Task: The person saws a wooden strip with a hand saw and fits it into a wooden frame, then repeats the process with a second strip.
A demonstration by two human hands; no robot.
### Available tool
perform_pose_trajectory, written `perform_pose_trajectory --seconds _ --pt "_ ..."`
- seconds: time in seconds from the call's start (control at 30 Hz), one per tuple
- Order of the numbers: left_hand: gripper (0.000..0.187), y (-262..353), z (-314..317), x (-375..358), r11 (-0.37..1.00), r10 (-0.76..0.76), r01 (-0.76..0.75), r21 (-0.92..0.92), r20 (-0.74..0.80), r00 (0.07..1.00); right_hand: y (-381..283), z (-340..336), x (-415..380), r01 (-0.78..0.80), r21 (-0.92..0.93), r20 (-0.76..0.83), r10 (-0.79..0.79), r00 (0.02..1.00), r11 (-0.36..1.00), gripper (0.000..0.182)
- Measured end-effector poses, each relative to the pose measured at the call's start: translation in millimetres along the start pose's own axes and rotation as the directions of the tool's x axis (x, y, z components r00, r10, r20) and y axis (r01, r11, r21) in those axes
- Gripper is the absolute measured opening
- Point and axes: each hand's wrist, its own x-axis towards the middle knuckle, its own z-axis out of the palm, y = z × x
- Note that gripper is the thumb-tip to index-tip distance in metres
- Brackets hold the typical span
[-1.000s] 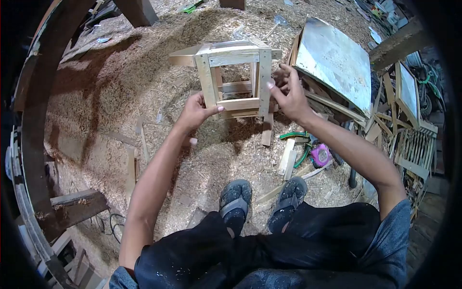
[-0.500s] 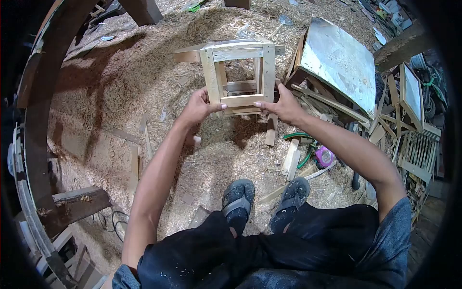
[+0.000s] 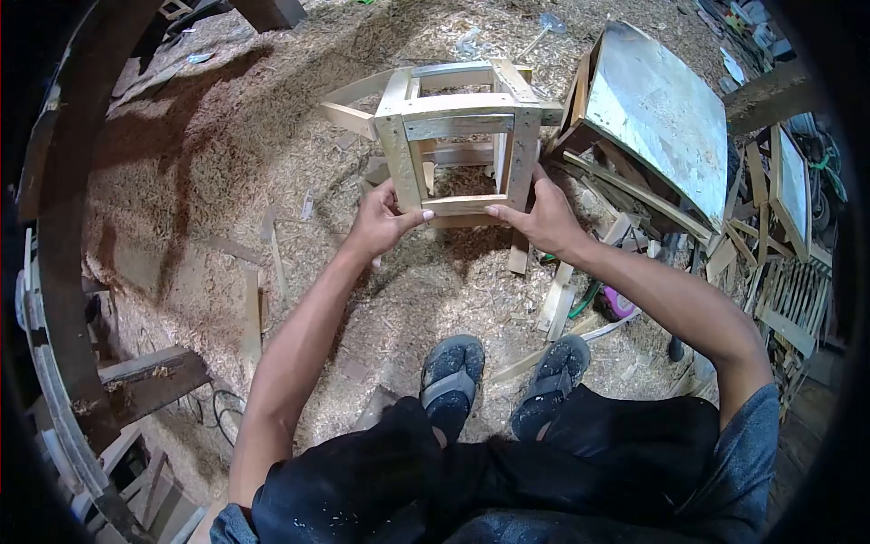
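Both my hands hold a small wooden frame (image 3: 458, 107) of pale battens, box-shaped with open sides, above the shavings-covered floor. My left hand (image 3: 385, 222) grips its lower left corner, the thumb lying on the bottom rail. At the lower right corner my right hand (image 3: 548, 218) has its thumb on the same rail, with the fingers behind the upright. A slanted wooden arm juts out from the frame's left side. The fingers behind the frame are partly hidden.
To the right, a tilted wooden piece with a worn whitish panel (image 3: 657, 118) leans over scrap sticks. A pink tape measure (image 3: 619, 304) lies under my right forearm. Dark timber (image 3: 149, 385) stands at the left. Wood shavings (image 3: 213, 172) cover the floor.
The frame has tilted, so its top and further bars show more, and it looks larger. My hands have shifted slightly right and down with it, still gripping the lower corners.
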Motion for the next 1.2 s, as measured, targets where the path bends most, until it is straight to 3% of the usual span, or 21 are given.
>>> perform_pose_trajectory --seconds 0.23,0.33,0.37,0.47,0.6,0.63,0.73,0.77,0.87,0.97,1.07,1.2 --pt "0.051 5 2 -4 0.999 0.038 -0.037 0.032 -0.042 0.998 0 2 3 -0.032 -0.066 0.044 0.035 0.998 0.997 0.074" --pt "0.052 20 3 4 0.998 0.063 -0.061 0.026 -0.102 0.993 -11 -4 10 -0.022 0.067 -0.015 0.023 1.0 0.998 0.069" --pt "0.052 25 3 9 0.997 0.07 -0.068 0.021 -0.127 0.989 0 -3 17 0.028 -0.082 -0.061 -0.033 0.998 0.996 0.061" --pt "0.051 35 -11 32 0.997 -0.016 0.026 0.075 -0.13 0.991 -12 -13 34 0.028 -0.079 -0.073 -0.034 0.997 0.996 0.057" --pt "0.043 42 -25 54 0.999 -0.009 0.011 0.031 -0.075 0.997 -14 -17 54 0.086 -0.014 -0.135 -0.087 0.987 0.996 0.052" --pt "0.043 38 -26 56 0.998 0.043 -0.039 0.042 -0.098 0.994 -13 -18 59 0.083 -0.027 -0.14 -0.086 0.986 0.996 0.051" --pt "0.05 34 -30 67 0.991 -0.041 0.024 -0.129 -0.132 0.99 -14 -24 63 0.029 0.003 -0.086 -0.028 0.996 1.0 0.053" --pt "0.06 31 -28 70 0.997 -0.023 0.007 -0.071 -0.221 0.975 -13 -24 66 0.024 -0.028 -0.082 -0.026 0.996 0.999 0.053" --pt "0.051 31 -25 73 0.99 0.012 -0.046 -0.131 -0.251 0.968 -16 -24 65 0.032 -0.038 -0.109 -0.036 0.993 0.999 0.053" --pt "0.045 63 -18 55 0.958 -0.061 0.096 0.271 -0.137 0.989 -12 -24 68 0.032 -0.052 -0.099 -0.036 0.994 0.998 0.055" --pt "0.048 32 -24 71 0.999 0.029 -0.024 0.039 -0.136 0.99 -12 -25 71 0.013 -0.079 -0.078 -0.02 0.997 0.997 0.058" --pt "0.047 47 -22 66 0.995 -0.05 0.063 0.079 -0.153 0.987 -2 -28 78 -0.008 0.049 0.001 0.008 1.0 0.999 0.052"
